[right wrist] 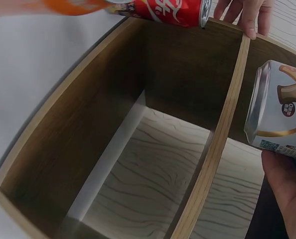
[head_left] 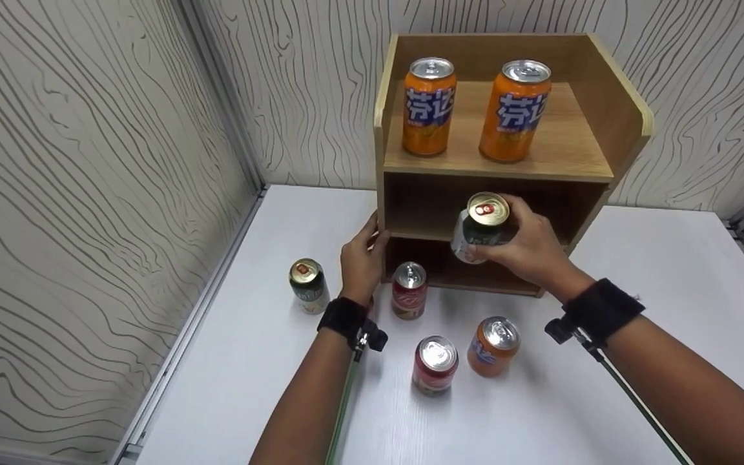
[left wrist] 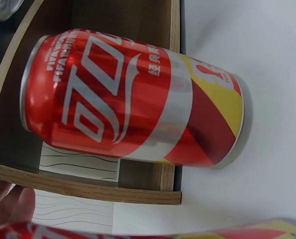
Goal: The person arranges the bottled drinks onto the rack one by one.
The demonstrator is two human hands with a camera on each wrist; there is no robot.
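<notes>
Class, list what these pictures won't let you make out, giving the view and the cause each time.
The far fingertips of the right hand, head view: hidden behind the held can.
The rest of that can's printed side, right wrist view: cut off by the picture's right edge.
The lower red can, left wrist view: mostly cut off by the bottom edge.
The orange shape, right wrist view: too blurred to identify.
Small print on the upper-left orange can, head view: too small.

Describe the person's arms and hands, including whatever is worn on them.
The left hand and right hand are ungloved, and no sleeves show. A wide black fabric band wraps the left wrist, with a small black camera and a thin green cable; the right band, right camera and right cable match.
</notes>
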